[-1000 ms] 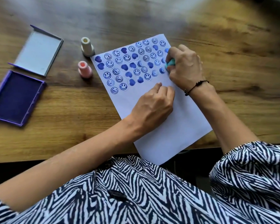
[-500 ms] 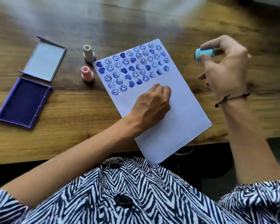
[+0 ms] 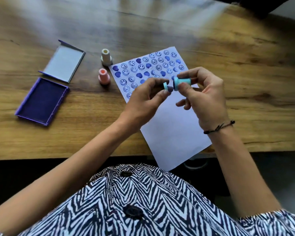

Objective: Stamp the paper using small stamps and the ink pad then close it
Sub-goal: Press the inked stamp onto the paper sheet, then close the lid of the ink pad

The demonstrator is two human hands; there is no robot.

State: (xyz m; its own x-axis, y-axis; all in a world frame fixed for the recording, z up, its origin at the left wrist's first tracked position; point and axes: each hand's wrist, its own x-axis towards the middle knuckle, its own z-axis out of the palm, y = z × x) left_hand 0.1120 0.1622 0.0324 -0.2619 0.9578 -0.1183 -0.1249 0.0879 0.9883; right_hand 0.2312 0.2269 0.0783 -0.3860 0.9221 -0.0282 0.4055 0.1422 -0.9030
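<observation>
Above the paper (image 3: 169,126), both hands meet in mid-air: the right hand (image 3: 203,97) pinches the blue stamp (image 3: 181,82) on its side between thumb and fingers (image 3: 188,74), and the left hand (image 3: 143,97) pinches a small blue cap (image 3: 165,86) just at the stamp's 9 o'clock, the two parts close but seemingly not yet joined. Held level and face to face like this, cap and stamp line up for pressing together, which suggests the stamping is over and the capping has begun. The paper lies tilted on the bench (image 3: 245,65), its near corner hanging over the edge; its upper half carries rows of blue smileys and hearts, the lower half is blank. At the paper's 10 o'clock corner the white stamp (image 3: 106,57) and pink stamp (image 3: 103,77) stand upright on their wide bases, probably parked there within reach and with inked faces down. Farther toward 9 o'clock sits the ink pad (image 3: 41,101), a shallow purple tray filled edge to edge with dark blue ink, still open. Its lid (image 3: 63,63) lies inside-up just at the pad's 1 o'clock, holding nothing; whether the two touch cannot be told. Closing the pad looks like the main step left.
</observation>
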